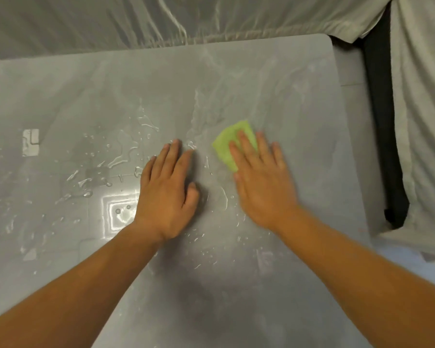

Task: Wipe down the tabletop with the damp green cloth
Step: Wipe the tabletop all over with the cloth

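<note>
A grey tabletop (86, 96) fills most of the view, wet with drops and streaks of water around its middle. The small green cloth (227, 144) lies flat on it, right of centre. My right hand (261, 182) presses down on the cloth with straight, spread fingers, and covers its near right part. My left hand (167, 187) lies flat on the bare wet table just left of the cloth, fingers straight, touching nothing else.
Clear plastic sheeting (136, 18) hangs along the table's far edge. A pale cloth cover (422, 121) and a black upright strip (384, 136) stand off the table's right edge. A pale sticker mark (30, 143) sits at the left.
</note>
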The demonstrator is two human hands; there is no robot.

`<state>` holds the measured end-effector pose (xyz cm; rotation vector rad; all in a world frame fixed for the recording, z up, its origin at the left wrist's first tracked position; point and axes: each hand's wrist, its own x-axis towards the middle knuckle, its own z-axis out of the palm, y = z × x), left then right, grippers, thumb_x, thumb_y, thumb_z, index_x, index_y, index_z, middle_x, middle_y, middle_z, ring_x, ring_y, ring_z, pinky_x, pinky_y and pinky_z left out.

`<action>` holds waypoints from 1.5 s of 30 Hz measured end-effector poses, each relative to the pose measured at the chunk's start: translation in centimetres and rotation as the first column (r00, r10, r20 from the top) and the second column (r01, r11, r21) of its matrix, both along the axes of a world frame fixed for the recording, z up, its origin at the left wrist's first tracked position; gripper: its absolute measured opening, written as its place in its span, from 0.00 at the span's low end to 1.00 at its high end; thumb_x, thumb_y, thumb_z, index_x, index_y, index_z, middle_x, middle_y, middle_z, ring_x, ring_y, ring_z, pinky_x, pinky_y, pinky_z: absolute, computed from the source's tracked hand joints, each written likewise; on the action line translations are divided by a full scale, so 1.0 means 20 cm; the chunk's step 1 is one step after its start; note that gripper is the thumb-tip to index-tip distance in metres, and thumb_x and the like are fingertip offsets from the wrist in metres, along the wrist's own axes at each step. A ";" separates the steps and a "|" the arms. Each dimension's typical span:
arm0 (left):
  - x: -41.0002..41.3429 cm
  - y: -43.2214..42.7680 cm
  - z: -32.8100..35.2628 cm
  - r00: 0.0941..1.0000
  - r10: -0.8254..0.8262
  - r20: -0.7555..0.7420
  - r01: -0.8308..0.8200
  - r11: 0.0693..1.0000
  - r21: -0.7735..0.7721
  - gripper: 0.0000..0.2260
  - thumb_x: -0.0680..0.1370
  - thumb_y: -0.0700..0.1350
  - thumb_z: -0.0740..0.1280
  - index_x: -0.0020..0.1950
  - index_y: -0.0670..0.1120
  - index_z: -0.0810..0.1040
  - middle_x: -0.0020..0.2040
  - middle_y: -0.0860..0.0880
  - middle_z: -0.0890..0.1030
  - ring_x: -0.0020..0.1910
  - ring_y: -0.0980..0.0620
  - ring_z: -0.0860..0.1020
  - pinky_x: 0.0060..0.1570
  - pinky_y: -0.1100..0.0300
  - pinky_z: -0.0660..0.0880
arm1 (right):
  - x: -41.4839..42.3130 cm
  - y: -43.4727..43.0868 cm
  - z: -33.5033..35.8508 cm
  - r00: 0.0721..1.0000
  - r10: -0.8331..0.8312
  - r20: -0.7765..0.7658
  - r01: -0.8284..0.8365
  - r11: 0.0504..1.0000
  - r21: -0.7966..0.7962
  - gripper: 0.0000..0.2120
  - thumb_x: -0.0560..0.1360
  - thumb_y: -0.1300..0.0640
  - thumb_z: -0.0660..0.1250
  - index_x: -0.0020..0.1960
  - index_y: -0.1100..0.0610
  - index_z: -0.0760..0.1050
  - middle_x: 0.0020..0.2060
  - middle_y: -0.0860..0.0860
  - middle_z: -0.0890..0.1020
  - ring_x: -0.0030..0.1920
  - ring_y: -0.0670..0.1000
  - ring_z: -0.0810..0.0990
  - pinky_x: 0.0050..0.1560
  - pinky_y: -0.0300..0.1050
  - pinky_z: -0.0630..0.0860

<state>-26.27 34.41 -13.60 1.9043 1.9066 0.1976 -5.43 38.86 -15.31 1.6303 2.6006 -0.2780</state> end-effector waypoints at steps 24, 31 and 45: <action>-0.12 -0.32 -0.03 0.991 -0.129 0.025 0.129 0.992 0.002 0.26 0.81 0.54 0.50 0.76 0.45 0.63 0.81 0.45 0.54 0.81 0.47 0.48 0.78 0.48 0.44 | -0.02 -0.21 -0.02 0.933 -0.359 -0.001 0.359 0.933 -0.005 0.28 0.82 0.49 0.47 0.81 0.53 0.49 0.81 0.52 0.51 0.80 0.63 0.51 0.77 0.65 0.51; 0.00 -0.33 0.05 0.986 -0.160 -0.051 0.164 0.983 0.081 0.25 0.80 0.56 0.54 0.75 0.50 0.67 0.81 0.44 0.55 0.80 0.42 0.49 0.76 0.39 0.45 | 0.25 -0.52 0.03 0.997 0.073 0.027 -0.070 0.994 -0.085 0.27 0.83 0.49 0.48 0.81 0.49 0.53 0.81 0.49 0.53 0.80 0.58 0.52 0.78 0.63 0.50; 0.41 -0.33 0.03 0.969 -0.169 -0.179 0.162 0.985 -0.054 0.25 0.79 0.59 0.52 0.72 0.51 0.70 0.79 0.42 0.61 0.78 0.39 0.56 0.75 0.37 0.47 | 0.71 -0.39 0.01 0.994 -0.108 -0.028 0.106 0.992 -0.065 0.27 0.82 0.50 0.49 0.80 0.51 0.56 0.80 0.52 0.56 0.79 0.62 0.56 0.75 0.65 0.58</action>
